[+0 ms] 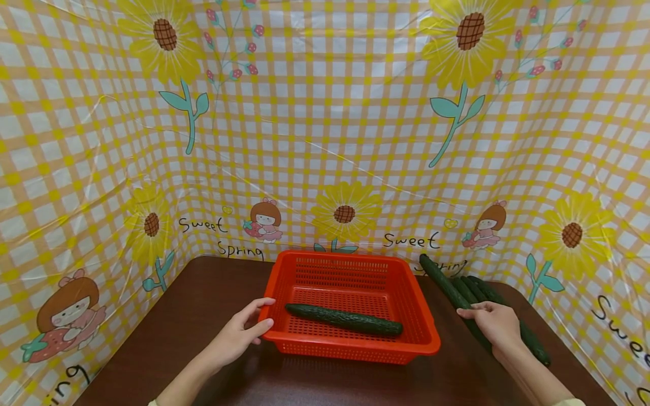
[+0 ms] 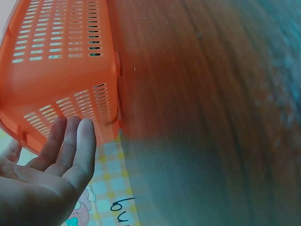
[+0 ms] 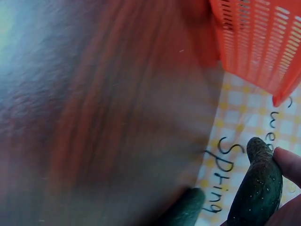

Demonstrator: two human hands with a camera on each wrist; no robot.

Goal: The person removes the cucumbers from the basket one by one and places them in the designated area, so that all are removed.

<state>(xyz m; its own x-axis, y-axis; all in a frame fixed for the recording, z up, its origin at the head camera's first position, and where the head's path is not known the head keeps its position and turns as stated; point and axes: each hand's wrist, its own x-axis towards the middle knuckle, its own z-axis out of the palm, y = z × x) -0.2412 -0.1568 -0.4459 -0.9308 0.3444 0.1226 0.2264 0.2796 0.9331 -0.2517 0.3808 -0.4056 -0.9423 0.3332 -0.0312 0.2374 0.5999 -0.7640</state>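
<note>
A red plastic basket [image 1: 355,352] with slotted walls stands on the dark table, and one dark green cucumber [image 1: 345,320] lies across its floor. My left hand [image 1: 238,332] holds the basket's left rim, thumb and forefinger on the edge. The left wrist view shows its other fingers [image 2: 84,146] against the outside wall. To the right of the basket, my right hand [image 1: 492,324] grips a long cucumber [image 1: 440,278] around its middle. That cucumber slants with its far end toward the back; in the right wrist view a thumb [image 3: 288,165] presses its side.
Several more cucumbers [image 1: 533,344] lie side by side under and beyond my right hand, near the table's right edge. The brown wooden table [image 1: 203,299] extends left of the basket. A checked, flower-printed sheet [image 1: 325,146] hangs around the back and both sides.
</note>
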